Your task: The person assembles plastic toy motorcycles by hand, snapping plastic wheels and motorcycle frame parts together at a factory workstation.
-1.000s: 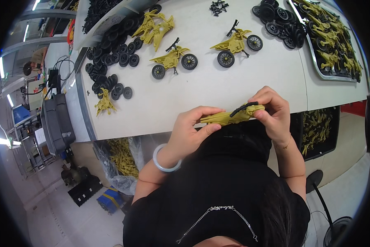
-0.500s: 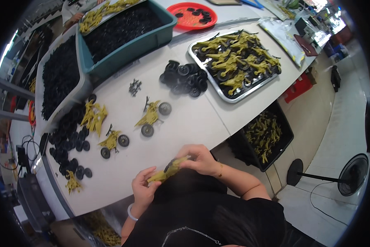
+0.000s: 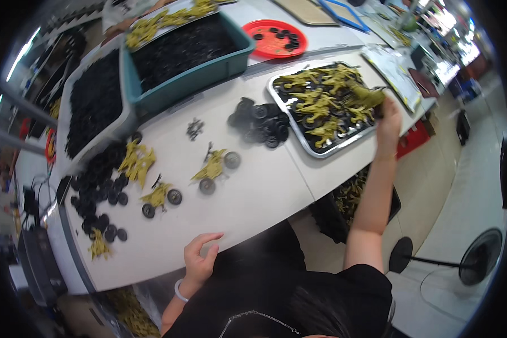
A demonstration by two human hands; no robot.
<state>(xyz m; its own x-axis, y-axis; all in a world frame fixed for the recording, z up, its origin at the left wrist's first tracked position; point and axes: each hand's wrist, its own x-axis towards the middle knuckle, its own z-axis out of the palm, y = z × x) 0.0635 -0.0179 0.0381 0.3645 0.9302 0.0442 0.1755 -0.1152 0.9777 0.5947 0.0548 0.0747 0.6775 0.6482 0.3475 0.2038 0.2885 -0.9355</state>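
My right hand point(image 3: 389, 121) reaches to the right end of a metal tray point(image 3: 306, 147) filled with yellow-green toy motorcycles with black wheels. It grips a yellow-green toy motorcycle point(image 3: 367, 97), blurred, over the tray's right side. By the table's front edge my left hand point(image 3: 200, 259) is empty, thumb and fingers apart. Two toy motorcycles with wheels beside them, one nearer point(image 3: 156, 196) and one farther point(image 3: 213, 168), lie on the white table point(image 3: 253, 208). Loose yellow-green bodies point(image 3: 136, 160) lie farther left.
Black wheels pile up at the left point(image 3: 98, 180) and beside the tray point(image 3: 262, 124). Small dark parts point(image 3: 195, 129) lie between. A white bin point(image 3: 128, 96) and a teal bin point(image 3: 197, 71) hold black parts. A red plate point(image 3: 276, 50) stands behind; a black crate point(image 3: 397, 204) is below the table.
My right hand has moved from in front of my body to the tray on the far right, carrying the toy motorcycle. My left hand has let go of it and stays near the table edge.
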